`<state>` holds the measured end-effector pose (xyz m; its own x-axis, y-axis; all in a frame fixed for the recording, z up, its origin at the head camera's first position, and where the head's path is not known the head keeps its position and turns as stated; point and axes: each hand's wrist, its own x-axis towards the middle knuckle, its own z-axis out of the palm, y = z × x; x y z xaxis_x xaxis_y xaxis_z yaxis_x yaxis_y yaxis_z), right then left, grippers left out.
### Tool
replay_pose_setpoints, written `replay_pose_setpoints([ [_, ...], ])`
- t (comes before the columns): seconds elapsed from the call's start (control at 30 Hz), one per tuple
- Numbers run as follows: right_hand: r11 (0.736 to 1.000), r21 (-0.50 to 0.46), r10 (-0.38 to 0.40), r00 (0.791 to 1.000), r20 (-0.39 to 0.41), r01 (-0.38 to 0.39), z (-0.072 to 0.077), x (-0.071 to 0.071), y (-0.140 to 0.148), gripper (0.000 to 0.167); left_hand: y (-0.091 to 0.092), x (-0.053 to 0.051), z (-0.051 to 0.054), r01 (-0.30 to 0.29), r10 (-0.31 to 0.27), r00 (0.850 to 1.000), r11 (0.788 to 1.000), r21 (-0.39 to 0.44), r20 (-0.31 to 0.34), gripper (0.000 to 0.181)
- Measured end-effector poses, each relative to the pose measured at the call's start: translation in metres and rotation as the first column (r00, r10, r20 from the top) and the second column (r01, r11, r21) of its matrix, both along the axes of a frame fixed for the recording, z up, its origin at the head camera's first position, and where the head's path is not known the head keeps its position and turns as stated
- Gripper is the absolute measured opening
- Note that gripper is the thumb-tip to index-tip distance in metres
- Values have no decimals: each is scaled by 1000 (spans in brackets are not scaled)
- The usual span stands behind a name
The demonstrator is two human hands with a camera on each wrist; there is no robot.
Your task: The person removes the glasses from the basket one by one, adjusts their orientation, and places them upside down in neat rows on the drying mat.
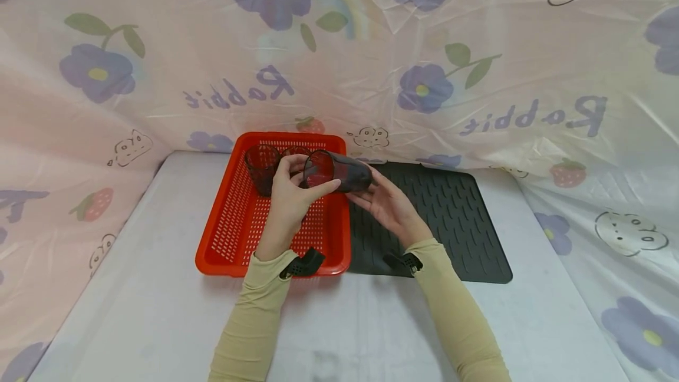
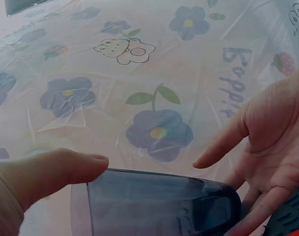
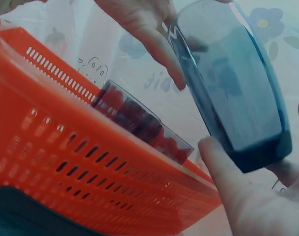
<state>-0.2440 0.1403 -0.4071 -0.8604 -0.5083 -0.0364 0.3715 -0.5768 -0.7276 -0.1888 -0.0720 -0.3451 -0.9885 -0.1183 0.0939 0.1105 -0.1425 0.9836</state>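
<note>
The person's left hand (image 1: 289,202) grips a dark glass (image 1: 351,174) held sideways at twelve o'clock above the red basket (image 1: 228,243), rim toward nine, while the right hand (image 1: 394,208), fingers spread, touches its base at three

Between the left hand (image 1: 289,196) and the right hand (image 1: 388,204), the smoky blue-grey, see-through tumbler (image 1: 347,174) looks like glass or clear plastic, smooth and glossy, with bright streaks along its sides. Below the left hand, the orange-red rectangular perforated basket (image 1: 212,267) looks like moulded plastic with a slight sheen. Under the right hand, the dark grey rectangular ridged mat (image 1: 451,223) seems rubbery and matt. Beyond both hands, the pale flower-printed sheet (image 1: 339,75) resembles thin plastic film, creased and softly shiny. Behind the hands, the tan sleeves (image 1: 461,317) are smooth, matt cloth, lightly wrinkled.
</note>
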Motion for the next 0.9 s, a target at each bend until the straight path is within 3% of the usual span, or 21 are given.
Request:
replay_pose_setpoints([
  [0.27, 1000, 6, -30, 999, -35, 30, 2, 1, -3, 53, 0, 1, 0, 24, -24, 1000, 999, 33, -5, 71],
  [0.5, 995, 11, -94, 990, -101, 95, 8, 5, -4, 47, -2, 2, -2, 66, -67, 998, 995, 71, 18, 68],
  [0.67, 986, 34, -154, 975, -159, 161, 17, 8, -2, 41, -5, 1, -4, 90, -90, 996, 995, 54, 8, 66],
  [0.9, 975, 95, -172, 952, -254, 202, 27, 9, 8, 48, -12, 1, -3, 170, -170, 984, 985, -6, 45, 63],
])
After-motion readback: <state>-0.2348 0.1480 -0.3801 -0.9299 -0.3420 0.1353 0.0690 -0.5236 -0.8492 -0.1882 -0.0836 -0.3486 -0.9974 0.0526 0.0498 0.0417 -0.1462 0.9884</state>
